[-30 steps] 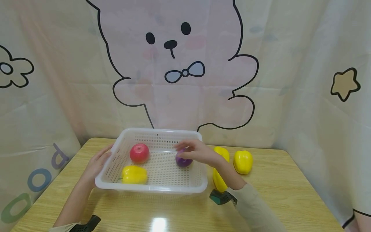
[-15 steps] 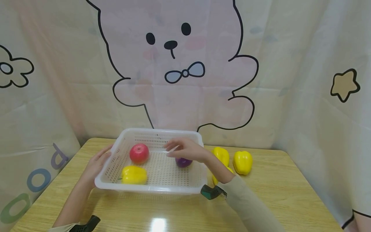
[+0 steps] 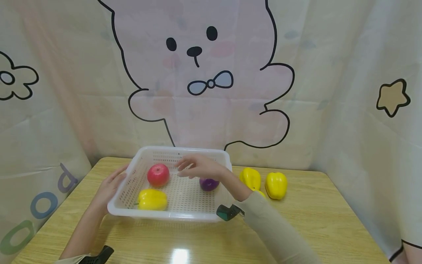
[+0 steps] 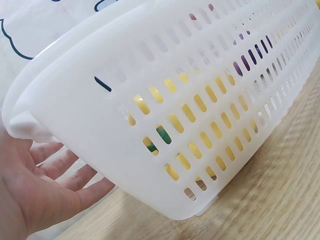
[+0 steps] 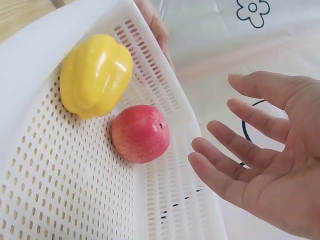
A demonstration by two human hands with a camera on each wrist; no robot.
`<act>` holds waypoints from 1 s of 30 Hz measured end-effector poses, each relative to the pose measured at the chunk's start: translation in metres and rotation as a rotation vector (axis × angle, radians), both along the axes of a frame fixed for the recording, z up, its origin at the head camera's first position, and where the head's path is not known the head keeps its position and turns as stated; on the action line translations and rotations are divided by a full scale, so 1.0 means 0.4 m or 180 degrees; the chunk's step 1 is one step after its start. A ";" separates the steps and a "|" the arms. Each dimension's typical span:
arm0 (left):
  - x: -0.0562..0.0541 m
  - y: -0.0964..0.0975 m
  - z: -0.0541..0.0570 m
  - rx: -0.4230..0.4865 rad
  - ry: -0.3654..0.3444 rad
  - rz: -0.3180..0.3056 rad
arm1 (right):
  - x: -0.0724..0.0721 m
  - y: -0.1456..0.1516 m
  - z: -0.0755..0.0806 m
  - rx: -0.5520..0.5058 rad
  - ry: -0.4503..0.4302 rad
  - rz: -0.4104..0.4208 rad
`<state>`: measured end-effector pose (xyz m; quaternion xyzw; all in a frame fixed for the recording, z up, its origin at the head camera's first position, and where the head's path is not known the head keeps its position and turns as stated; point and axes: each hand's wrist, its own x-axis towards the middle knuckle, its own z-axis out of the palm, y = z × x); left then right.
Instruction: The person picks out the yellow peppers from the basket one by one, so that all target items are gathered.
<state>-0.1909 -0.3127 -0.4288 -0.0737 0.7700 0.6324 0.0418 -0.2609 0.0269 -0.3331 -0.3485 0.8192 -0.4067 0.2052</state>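
Observation:
My right hand (image 3: 202, 167) hovers over the white plastic basket (image 3: 171, 215), fingers loosely bent and holding nothing. In the right wrist view its palm faces a red apple (image 5: 141, 133) that sits in the basket beside a yellow bell pepper (image 5: 96, 76). The purple fruit (image 3: 209, 184), round and glossy, lies at the basket's right side, its top partly covered by that hand. My left hand (image 3: 110, 187) rests against the basket's left outer side, and the left wrist view shows its fingers (image 4: 80, 177) extended along the wall under the rim.
Right of the basket, on the wooden table (image 3: 296, 220), stand a yellow bell pepper (image 3: 276, 185) and another yellow pepper (image 3: 250, 178). A further yellow piece is mostly hidden behind the right forearm. A curtain with a bear print (image 3: 204, 117) hangs behind the table.
My right hand has left the purple fruit and moved left across the basket toward the apple. The purple fruit stays in the basket. My left hand has not moved.

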 end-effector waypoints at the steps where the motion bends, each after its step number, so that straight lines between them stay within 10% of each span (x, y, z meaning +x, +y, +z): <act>1: 0.000 0.000 0.000 -0.0003 0.0001 0.0001 | -0.001 -0.005 0.000 0.0016 0.0007 -0.0001; 30: 0.000 0.003 0.000 0.0079 0.0036 0.0053 | -0.049 -0.140 -0.043 -0.0170 -0.0461 0.0271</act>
